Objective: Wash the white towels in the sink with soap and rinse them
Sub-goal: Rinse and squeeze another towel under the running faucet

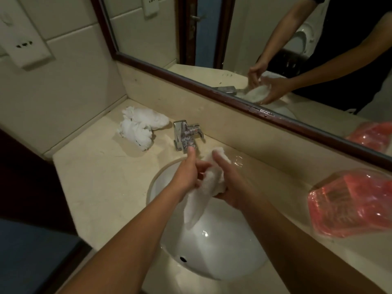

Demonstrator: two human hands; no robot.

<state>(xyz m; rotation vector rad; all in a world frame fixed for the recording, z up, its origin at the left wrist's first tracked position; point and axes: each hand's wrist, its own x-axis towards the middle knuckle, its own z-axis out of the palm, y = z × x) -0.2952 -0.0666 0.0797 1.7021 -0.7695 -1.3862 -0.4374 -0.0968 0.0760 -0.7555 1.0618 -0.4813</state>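
While both hands meet above the basin, the parts read as follows.

Left hand: left hand (189,172), thumb raised toward the tap, its grip curled round the near side of the wet white cloth towel (209,183).
Right hand: right hand (232,183), its grip folded round the far side of the same towel, thumb laid along the top of the bunch.
Towel in hand: bunched between the two palms above the round white ceramic sink (214,247); one loose end hangs down into the bowl.
Second towel: crumpled white cloth towel (141,127) lying on the cream stone desk (101,183), left of the tap and well apart from the sink.
Tap: square chrome faucet (186,135) standing at the back rim of the sink, just beyond the left thumb.
Right of sink: translucent pink plastic package (352,203) resting on the desk near the right forearm.
Wall: dark wood-framed mirror (233,39) above the desk, reflecting both hands, the towel and the pink package.
Desk surface: wet sheen behind the right hand.
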